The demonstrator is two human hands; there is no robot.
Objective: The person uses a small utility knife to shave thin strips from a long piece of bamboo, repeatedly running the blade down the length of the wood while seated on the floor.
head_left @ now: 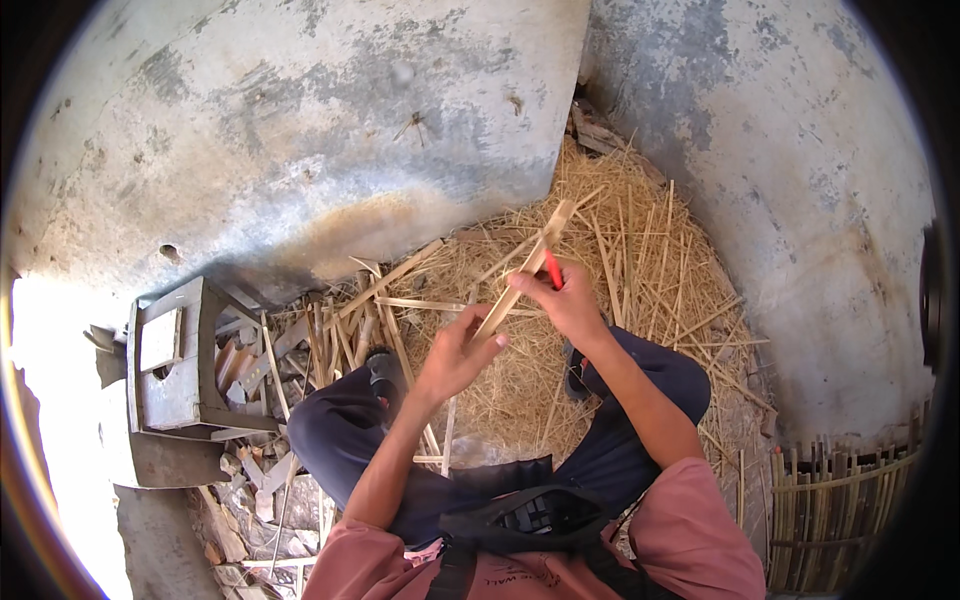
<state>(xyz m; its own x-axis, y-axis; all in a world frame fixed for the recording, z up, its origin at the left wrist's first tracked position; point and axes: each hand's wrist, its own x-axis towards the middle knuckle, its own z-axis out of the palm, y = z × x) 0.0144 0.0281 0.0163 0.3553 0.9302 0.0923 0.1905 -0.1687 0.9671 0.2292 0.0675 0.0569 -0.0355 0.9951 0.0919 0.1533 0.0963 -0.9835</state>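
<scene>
A pale, flat bamboo strip (552, 225) slants up and to the right in front of me, above the pile of shavings. My left hand (458, 358) is closed round its lower end, thumb on one side. My right hand (572, 305) grips the strip about midway, with the thumb lying along it. A slim red piece (553, 268) sticks up from the right hand's fingers beside the strip; the rest of it is hidden, and I cannot tell its kind.
Straw-like shavings (630, 235) and loose strips cover the ground between my bent legs and the walls. To the left a worn wooden stool (172, 350) lies on its side by rubble (255, 480). A slatted bamboo basket or fence (845, 510) stands at right.
</scene>
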